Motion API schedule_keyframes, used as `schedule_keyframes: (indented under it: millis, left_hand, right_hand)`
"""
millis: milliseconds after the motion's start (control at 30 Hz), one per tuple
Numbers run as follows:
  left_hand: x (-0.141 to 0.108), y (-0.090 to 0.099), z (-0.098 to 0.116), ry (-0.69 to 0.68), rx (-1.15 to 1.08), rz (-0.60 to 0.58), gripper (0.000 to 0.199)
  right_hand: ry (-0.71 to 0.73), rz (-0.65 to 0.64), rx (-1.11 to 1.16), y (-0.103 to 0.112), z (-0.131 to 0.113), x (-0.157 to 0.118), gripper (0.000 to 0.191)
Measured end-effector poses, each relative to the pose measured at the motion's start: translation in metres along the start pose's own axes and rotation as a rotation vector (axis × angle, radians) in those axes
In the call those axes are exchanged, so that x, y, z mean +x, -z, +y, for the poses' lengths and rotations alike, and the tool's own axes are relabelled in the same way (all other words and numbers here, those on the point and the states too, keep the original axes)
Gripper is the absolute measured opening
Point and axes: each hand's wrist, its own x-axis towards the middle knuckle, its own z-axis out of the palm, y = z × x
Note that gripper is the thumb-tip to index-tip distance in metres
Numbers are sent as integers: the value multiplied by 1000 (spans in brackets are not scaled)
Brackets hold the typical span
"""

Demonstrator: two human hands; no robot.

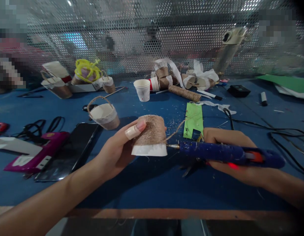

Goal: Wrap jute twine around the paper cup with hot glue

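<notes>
Two grips | left hand: half-curled round twine-wrapped cup | right hand: folded round glue gun

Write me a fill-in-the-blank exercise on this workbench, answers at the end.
1. The left hand, holding the twine-wrapped cup, wears a pale wrap around its ____.
2. The right hand holds a glue gun whose body is coloured ____.
3. The notched card is coloured ____.

Missing words: thumb; blue; green.

Showing rough, fibrous twine around a smooth paper cup, plastic on the glue gun, shiny metal at its nozzle; glinting from perforated metal mesh along the far edge of the desk.
</notes>
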Motion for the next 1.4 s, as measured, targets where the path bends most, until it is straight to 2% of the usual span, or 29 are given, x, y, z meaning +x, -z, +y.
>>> schedule_keyframes:
  millis: [333,667,933,1133,1400]
  left_hand:
    - [1,-3,-1,-9,42,-4,46]
    - [1,-4,-4,12,66,0,42]
    - [-1,-1,-8,-30,91,-7,35]
    - [0,-1,-8,-56,77,37,34]
    - [-1,-2,-4,-77,76,102,45]
  right_hand:
    - [4,-1,9,-2,-2,-1,26]
    - [33,-2,-16,-1,-2,-2,27]
    - [86,7,-49,-3,-3,1,24]
    - [92,18,-66,-3,-3,-1,25]
    - [42,25,-66,-3,1,-3,26]
